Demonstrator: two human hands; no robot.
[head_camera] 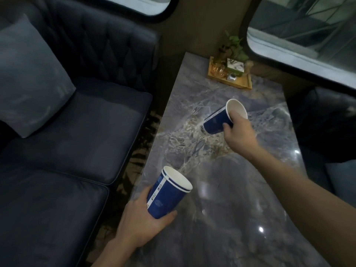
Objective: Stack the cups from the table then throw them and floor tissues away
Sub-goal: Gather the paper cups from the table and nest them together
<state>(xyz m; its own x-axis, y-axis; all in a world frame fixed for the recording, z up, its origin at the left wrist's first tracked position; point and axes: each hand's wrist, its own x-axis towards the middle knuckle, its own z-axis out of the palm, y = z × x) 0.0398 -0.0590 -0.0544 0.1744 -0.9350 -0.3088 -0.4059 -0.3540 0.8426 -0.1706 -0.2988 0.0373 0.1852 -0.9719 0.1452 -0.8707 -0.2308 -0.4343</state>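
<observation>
My left hand (pixel 141 223) grips a stack of blue paper cups (pixel 167 193) with white rims, tilted with the opening toward the upper right, over the near left edge of the marble table (pixel 231 218). Two rims show, one nested in the other. My right hand (pixel 238 130) holds a single blue paper cup (pixel 217 120) farther back over the table's middle, tilted on its side, thumb inside its white rim. No tissues are in sight.
A dark blue sofa (pixel 77 132) with a grey cushion (pixel 28 74) runs along the left of the table. A wooden tray (pixel 240 83) with a plant and small items sits at the table's far end. Patterned carpet lies between sofa and table.
</observation>
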